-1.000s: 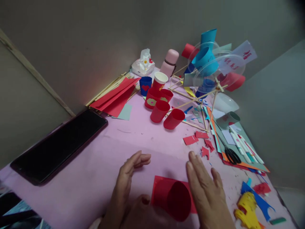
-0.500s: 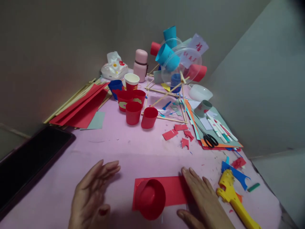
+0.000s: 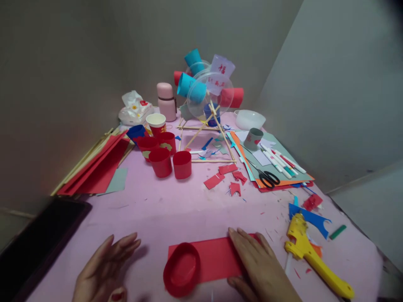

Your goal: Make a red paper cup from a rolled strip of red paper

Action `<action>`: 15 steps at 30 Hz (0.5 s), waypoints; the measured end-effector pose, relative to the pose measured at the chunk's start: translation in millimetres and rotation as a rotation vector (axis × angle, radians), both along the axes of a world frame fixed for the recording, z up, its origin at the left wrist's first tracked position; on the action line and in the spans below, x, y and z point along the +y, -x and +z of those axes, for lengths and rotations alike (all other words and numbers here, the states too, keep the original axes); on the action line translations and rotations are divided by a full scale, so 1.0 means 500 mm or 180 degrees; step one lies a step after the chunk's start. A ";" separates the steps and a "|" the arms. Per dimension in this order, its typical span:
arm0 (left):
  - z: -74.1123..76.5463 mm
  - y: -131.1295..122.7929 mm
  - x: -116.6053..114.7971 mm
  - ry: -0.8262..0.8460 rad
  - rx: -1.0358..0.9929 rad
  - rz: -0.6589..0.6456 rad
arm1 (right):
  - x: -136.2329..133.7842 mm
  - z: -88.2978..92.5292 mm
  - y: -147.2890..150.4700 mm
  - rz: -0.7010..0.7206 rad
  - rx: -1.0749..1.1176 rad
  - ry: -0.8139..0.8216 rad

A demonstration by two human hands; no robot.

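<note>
A red cup (image 3: 181,269) stands bottom-up on the left end of a red paper strip (image 3: 217,259) at the near edge of the pink table (image 3: 176,205). My right hand (image 3: 260,268) lies flat on the strip's right end, fingers spread, pressing it down. To the left of the cup, my left hand (image 3: 102,270) hovers empty with its fingers loosely apart.
A yellow glue gun (image 3: 311,255) lies right of my right hand. Further back are several red cups (image 3: 166,161), red paper scraps (image 3: 224,178), scissors (image 3: 267,179) on stacked paper, markers, a cup-and-stick wheel model (image 3: 206,90), a pink flask (image 3: 166,101), and a dark tablet (image 3: 37,241) at left.
The view swung and the cup now stands bottom-up on the strip's left end. My left hand drew away to the left; my right hand stayed flat on the strip.
</note>
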State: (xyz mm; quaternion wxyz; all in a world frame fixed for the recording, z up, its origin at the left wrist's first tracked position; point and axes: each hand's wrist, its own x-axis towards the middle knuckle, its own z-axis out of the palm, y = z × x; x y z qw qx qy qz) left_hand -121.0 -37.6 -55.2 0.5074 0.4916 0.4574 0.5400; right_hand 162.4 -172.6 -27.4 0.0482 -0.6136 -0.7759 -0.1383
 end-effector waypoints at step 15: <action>0.031 0.035 0.046 -0.0887 0.0309 0.0391 | 0.045 0.022 0.018 -0.0134 0.0307 -0.0531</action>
